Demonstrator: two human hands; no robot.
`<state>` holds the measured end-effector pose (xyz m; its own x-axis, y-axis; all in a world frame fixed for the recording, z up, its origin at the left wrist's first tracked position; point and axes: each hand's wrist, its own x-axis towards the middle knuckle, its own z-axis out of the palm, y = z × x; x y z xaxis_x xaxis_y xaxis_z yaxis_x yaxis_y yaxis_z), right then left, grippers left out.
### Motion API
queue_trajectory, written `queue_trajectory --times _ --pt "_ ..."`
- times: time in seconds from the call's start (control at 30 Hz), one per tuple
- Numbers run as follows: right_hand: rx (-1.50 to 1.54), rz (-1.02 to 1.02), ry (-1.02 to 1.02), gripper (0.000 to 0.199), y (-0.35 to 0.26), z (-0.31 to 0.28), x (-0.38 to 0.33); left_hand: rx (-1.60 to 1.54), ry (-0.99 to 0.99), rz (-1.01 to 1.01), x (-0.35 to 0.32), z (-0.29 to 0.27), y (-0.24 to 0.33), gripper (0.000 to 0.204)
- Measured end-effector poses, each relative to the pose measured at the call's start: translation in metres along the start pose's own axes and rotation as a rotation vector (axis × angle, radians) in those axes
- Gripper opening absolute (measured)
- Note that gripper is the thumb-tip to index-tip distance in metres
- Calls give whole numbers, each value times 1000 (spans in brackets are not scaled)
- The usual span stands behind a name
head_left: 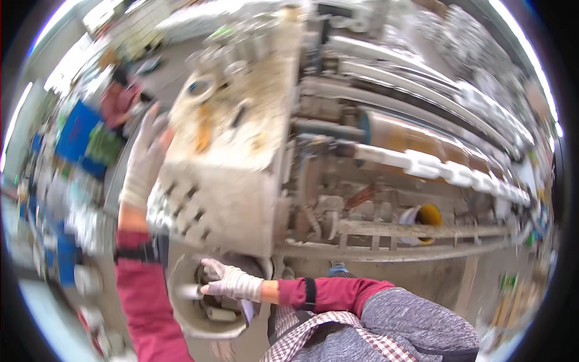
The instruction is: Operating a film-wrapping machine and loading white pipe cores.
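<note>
My left hand (145, 154), in a pale knit glove with bare fingertips, reaches up beside the left edge of a worn machine table (220, 187). Its fingers are stretched out and nothing shows in them. My right hand (235, 283), gloved the same way, hangs over a round pale bucket (181, 323) below the table, fingers and thumb apart. Just past its thumb tip is a blurred small white cylinder (190, 292); whether they touch is unclear. More pale cylindrical pieces (221, 314) lie inside the bucket.
The table top carries a tape roll (200, 88), an orange-handled tool (204, 128), a dark-handled tool (239, 113) and several clear rolls (232, 51). Right of it stands a machine with long rollers (422, 136). A person (117, 102) sits far left by a blue bin (78, 133).
</note>
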<state>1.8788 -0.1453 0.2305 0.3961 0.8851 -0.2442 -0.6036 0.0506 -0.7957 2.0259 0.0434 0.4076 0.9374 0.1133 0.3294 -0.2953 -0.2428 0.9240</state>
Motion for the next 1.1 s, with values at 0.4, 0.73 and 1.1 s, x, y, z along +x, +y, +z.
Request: queue_trajectory --times 0.4,0.73,1.1 --pt "506 -1087 861 37 -274 -403 -411 311 -389 332 108 328 54 90" --pt "512 -1178 1081 68 -470 -619 -502 780 -651 587 238 588 87 97" --pt "694 -1129 675 29 -434 -487 -334 650 -457 398 207 414 74 79"
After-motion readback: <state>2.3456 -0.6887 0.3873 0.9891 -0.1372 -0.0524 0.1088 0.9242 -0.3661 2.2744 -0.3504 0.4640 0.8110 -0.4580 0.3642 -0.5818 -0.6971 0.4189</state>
